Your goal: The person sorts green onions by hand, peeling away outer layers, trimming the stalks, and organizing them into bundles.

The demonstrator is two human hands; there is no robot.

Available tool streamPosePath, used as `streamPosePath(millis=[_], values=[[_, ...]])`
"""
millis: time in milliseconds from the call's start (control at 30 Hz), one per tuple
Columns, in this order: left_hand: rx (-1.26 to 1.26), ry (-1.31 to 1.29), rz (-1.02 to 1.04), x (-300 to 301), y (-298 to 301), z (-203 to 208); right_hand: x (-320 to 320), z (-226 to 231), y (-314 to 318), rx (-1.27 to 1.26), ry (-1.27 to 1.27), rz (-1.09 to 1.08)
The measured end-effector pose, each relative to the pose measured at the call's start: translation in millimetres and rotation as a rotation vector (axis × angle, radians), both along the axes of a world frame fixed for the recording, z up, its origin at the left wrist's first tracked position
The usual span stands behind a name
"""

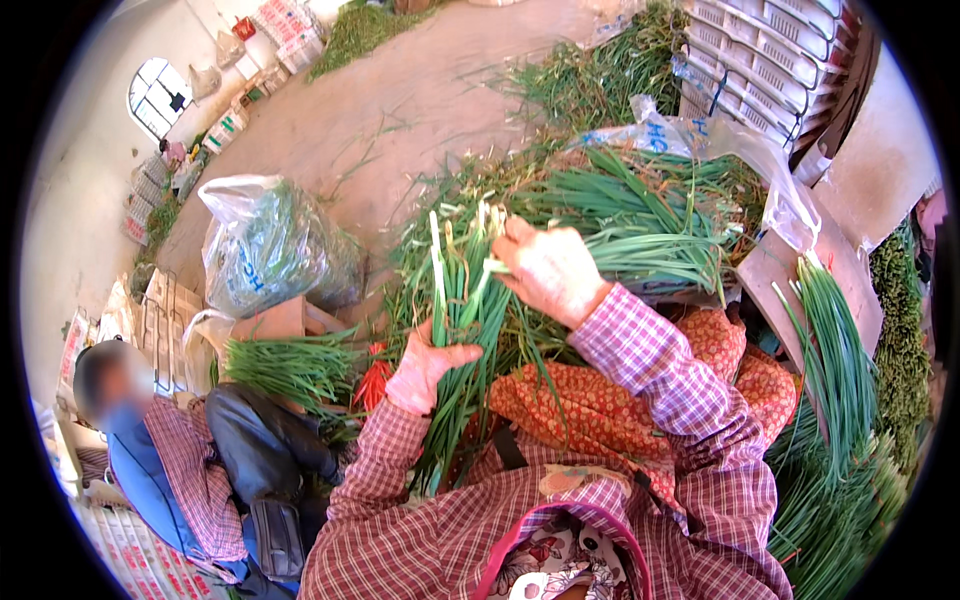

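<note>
My left hand (425,368) is closed around a small bunch of garlic chives (460,305), held upright over my lap with the pale stem ends at the top. My right hand (552,272) is at those stem ends, its fingertips pinched on one or more pale chive stems; exactly how many I cannot tell. Behind both hands lies a heap of loose chives (625,205) mixed with dry yellowish leaves, partly on clear plastic sheeting (745,145). An orange flowered cloth (570,400) covers my lap, and green leaves hang down over it.
Tidy chives (835,370) lie on a board (755,270) at right, above more greens. At left are a stuffed clear bag (275,245), cut chives (285,370) and a seated person (185,470). White crates (765,60) are stacked at the far right.
</note>
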State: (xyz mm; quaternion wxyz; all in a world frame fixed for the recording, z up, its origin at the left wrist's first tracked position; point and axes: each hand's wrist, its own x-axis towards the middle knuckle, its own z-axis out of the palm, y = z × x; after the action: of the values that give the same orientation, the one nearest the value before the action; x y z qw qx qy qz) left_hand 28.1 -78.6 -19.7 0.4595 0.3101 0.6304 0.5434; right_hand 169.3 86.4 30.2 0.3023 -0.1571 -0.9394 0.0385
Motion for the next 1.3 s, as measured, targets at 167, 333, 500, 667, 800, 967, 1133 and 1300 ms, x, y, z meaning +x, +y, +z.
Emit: streamPosePath(millis=[167,333,500,667,800,967,1133,1300], values=[[-0.024,-0.047,-0.073,-3.3,2.0,-6.7,5.3,-13.5,7.9,0.052,-0.052,0.070],[-0.053,-0.145,-0.096,-1.0,-1.5,-11.5,9.6,-23.2,11.7,0.018,-0.146,0.105],[-0.163,-0.208,-0.160,6.1,-4.4,-7.2,3.4,-34.6,26.9,0.145,-0.007,-0.006],[-0.050,-0.210,-0.196,-2.7,-26.6,-25.5,39.2,-19.3,108.7,0.299,0.234,-0.436],[0.026,0.264,-0.029,-30.2,-57.8,-21.3,58.5,45.6,74.6,0.027,0.150,-0.382],[-0.075,0.090,0.038,-43.5,-63.2,-9.9,49.0,137.8,-41.9,-0.280,0.019,0.274],[-0.017,-0.022,0.037,-19.6,-33.8,-1.5,75.7,159.6,-103.3,-0.153,-0.187,0.328],[0.087,0.030,0.088,2.6,-22.5,11.3,87.5,145.8,-116.3,-0.114,-0.222,0.320]])
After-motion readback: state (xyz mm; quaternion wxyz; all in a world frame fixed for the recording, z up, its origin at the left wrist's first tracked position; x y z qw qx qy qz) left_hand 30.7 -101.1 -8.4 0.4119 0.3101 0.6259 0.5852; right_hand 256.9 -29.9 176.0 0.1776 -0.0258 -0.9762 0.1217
